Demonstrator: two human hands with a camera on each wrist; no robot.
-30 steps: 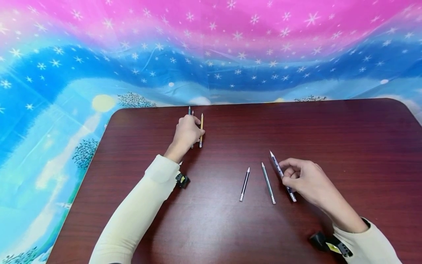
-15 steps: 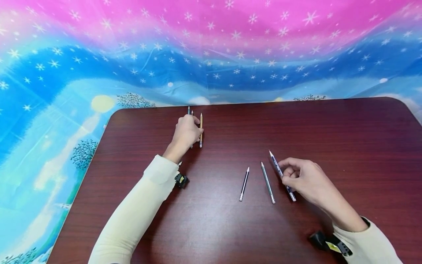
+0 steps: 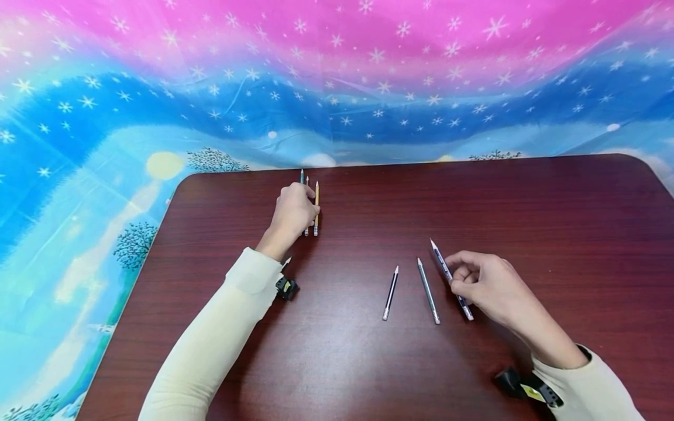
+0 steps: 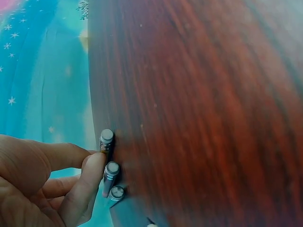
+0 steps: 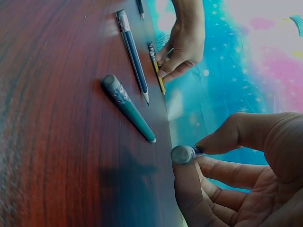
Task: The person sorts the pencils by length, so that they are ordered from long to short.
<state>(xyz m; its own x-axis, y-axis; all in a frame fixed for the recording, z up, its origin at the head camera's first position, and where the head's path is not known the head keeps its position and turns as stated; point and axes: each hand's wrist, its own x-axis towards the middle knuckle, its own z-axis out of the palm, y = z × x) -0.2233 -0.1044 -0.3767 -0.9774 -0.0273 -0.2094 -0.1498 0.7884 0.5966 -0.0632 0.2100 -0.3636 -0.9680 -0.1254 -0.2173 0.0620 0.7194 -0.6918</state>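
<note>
At the far left of the table, my left hand pinches a yellow pencil between thumb and forefinger. Close beside it lie a blue-green pencil and another pencil, both partly covered by the hand. The left wrist view shows their eraser ends in a row, the yellow pencil's eraser uppermost. On the right, my right hand pinches a dark patterned pencil near its middle, its sharpened tip pointing away. A grey-green pencil and a black striped pencil lie to its left.
A dark red wood-grain table carries everything. Beyond its back edge hangs a pink and blue snowflake cloth. A pale pencil tip shows beside the left cuff, the rest hidden behind sleeve and wrist camera.
My left hand has shifted slightly left with the yellow pencil, bringing it nearer the two pencils beside it. The right hand and its pencil stay in place.
</note>
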